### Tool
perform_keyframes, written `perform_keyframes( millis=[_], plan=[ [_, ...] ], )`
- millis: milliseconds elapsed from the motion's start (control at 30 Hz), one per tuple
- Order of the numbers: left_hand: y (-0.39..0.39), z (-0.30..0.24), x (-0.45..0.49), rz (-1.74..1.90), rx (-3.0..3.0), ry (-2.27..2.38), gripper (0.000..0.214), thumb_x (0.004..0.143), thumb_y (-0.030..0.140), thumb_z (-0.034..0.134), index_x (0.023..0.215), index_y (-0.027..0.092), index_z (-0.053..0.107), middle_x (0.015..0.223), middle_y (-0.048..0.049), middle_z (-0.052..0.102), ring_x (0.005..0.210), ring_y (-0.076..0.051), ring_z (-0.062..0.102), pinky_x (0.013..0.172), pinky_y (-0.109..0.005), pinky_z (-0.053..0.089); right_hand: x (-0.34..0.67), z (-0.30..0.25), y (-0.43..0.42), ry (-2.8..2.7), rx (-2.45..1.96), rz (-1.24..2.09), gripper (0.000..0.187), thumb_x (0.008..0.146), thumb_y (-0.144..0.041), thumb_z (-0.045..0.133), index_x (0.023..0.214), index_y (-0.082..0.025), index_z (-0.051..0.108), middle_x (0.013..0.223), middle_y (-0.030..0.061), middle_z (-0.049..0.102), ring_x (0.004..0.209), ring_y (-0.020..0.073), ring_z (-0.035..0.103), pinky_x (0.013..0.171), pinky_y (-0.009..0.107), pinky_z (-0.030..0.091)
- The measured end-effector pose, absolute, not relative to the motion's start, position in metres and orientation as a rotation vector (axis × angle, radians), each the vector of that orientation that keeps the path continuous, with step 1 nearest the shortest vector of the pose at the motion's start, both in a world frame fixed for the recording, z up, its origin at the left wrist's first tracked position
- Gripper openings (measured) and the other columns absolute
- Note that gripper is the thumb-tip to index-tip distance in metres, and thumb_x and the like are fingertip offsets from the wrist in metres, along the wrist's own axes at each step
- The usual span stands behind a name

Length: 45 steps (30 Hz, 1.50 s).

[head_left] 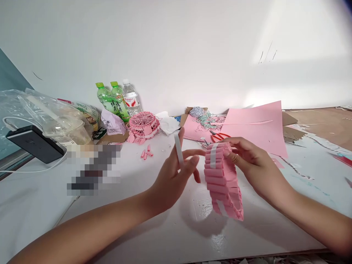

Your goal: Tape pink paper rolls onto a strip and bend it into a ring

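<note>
The right hand [253, 165] pinches the top of a pink ring of folded paper [222, 183] and holds it up just over the white table [137, 220]. The left hand [173, 179] is beside it, fingers half curled, pinching a thin white paper strip [179, 150].

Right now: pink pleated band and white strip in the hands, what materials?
Pink pleated band: looks like matte paper or thin foam sheet; crisp cut tabs, no shine. White strip in the left hand: probably paper or tape backing; thin, slightly bowed.
</note>
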<state>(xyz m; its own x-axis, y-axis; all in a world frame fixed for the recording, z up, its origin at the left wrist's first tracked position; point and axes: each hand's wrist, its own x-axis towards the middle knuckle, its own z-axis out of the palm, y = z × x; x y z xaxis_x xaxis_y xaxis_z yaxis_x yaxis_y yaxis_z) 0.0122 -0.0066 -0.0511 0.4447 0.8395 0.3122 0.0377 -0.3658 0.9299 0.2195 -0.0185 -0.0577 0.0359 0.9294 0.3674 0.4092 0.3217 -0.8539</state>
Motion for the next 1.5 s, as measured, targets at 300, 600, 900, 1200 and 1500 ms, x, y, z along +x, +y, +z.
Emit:
perform_keyframes(
  millis=[300,600,900,1200,1500],
  plan=[
    [-0.014,-0.061,0.011,1.017,1.954,0.502,0.083,0.086,0.038,0.062,0.147,0.03,0.007,0.103,-0.0061,0.068,0.072,-0.015,0.057,0.067,-0.033,0.047,0.219,-0.059,-0.009,-1.516,-1.273,0.777,0.01,0.082,-0.024,0.057,0.091,-0.024,0.061,0.077,0.0012,0.063,0.069,0.0186,0.063,0.054,0.03,0.051],
    [-0.026,-0.061,0.016,1.086,2.054,0.556,0.085,0.081,0.022,0.068,0.144,0.032,0.012,0.072,0.004,0.061,0.061,-0.012,0.054,0.059,-0.028,0.047,0.22,-0.067,-0.01,-1.525,-1.165,0.636,0.027,0.089,-0.038,0.056,0.115,-0.03,0.053,0.126,0.006,0.057,0.115,0.0216,0.056,0.096,0.043,0.048],
    [-0.015,-0.071,0.017,1.073,2.253,0.67,0.075,0.083,0.025,0.065,0.141,0.028,0.019,0.084,-0.0001,0.067,0.069,-0.015,0.06,0.069,-0.032,0.049,0.208,-0.054,-0.036,-1.921,-0.988,0.685,0.014,0.093,-0.033,0.05,0.097,-0.026,0.062,0.099,0.0046,0.069,0.093,0.0203,0.065,0.079,0.034,0.054],
    [-0.019,-0.065,0.01,1.379,2.216,0.489,0.025,0.097,0.03,0.032,0.116,0.021,0.046,0.093,-0.0072,0.059,0.065,-0.013,0.051,0.058,-0.027,0.044,0.219,-0.062,-0.018,-2.081,-1.194,0.234,0.018,0.097,-0.027,0.04,0.103,-0.024,0.057,0.091,0.0048,0.07,0.078,0.0196,0.067,0.063,0.033,0.056],
    [-0.045,-0.067,0.019,1.07,2.022,0.315,0.017,0.097,0.019,0.035,0.112,0.019,0.043,0.071,-0.0005,0.055,0.063,-0.011,0.051,0.061,-0.023,0.045,0.209,-0.084,-0.016,-2.377,-1.115,-0.151,0.029,0.091,-0.009,0.046,0.112,-0.024,0.059,0.11,0.0082,0.07,0.12,0.0314,0.054,0.106,0.067,0.023]
  ],
)
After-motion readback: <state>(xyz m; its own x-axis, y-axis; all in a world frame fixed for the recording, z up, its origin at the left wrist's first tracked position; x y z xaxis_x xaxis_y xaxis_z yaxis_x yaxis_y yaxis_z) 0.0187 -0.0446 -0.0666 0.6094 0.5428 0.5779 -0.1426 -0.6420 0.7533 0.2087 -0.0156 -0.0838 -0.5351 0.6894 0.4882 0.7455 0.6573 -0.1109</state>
